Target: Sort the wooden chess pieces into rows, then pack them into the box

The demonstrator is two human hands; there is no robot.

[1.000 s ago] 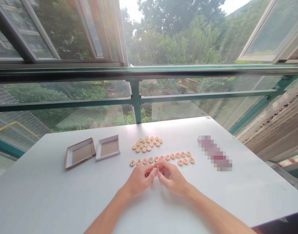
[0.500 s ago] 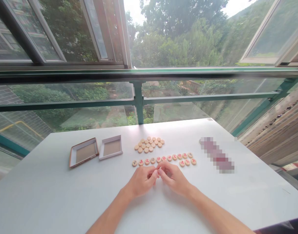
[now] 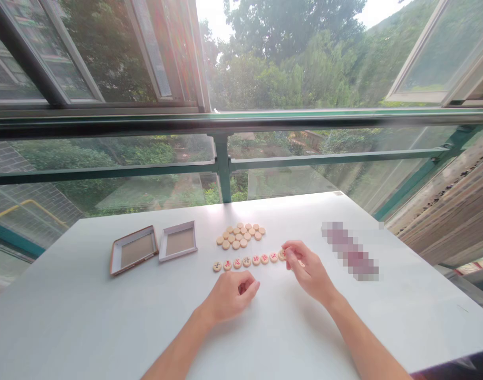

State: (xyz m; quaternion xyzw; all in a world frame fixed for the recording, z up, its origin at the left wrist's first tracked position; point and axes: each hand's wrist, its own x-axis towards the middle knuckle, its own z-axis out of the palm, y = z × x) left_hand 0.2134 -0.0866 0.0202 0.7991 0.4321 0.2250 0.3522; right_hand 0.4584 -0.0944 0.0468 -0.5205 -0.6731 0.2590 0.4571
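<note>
R hand [image 3: 309, 270] has thumb + fingertips close tog. by the row of marked pcs [image 3: 264, 258], ctr of pic; can't tell if it's got one. L hand [image 3: 226, 295], lower ctr, is curled, inside hidden. A sec ago the hands met; now R hand's at the row, so it's prob. the busy one. Plain pcs [image 3: 243, 230] sit higher up.
</note>
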